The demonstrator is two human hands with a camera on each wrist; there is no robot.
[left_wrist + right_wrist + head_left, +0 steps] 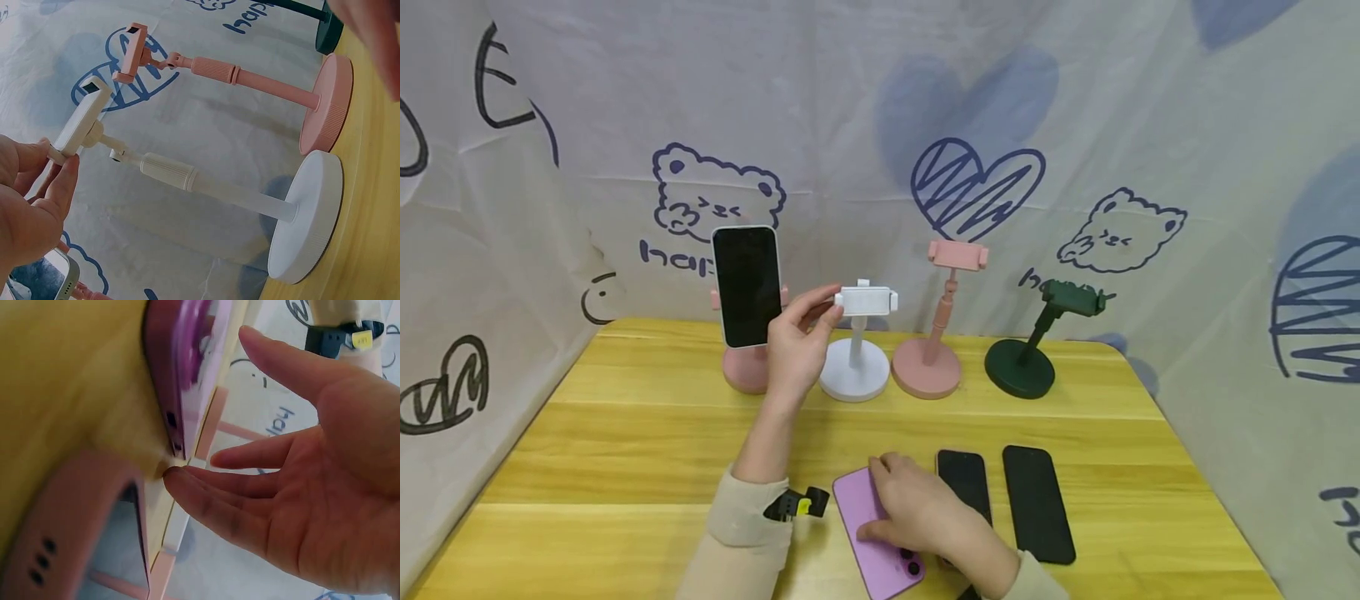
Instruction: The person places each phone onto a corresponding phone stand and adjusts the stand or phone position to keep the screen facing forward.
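Observation:
My left hand [800,343] pinches the side clip of the white phone stand's [231,200] holder between thumb and fingers. The stand's round base rests on the table. Over a purple phone [859,508], lying with its camera side up, is my right hand [919,504]. In the right wrist view its thumb is held away from the phone [181,394] and its fingers reach by the phone's end; whether they touch is hard to tell. Left of the white stand, a black-screened phone [747,287] sits upright in a pink stand [745,372].
To the right of the white stand are a second pink phone stand [927,367] and a dark green one [1019,368]. Two phones lie screen up near the right hand: one pink-edged [964,477], one black [1038,504]. A patterned cloth [850,108] hangs behind the table [625,450].

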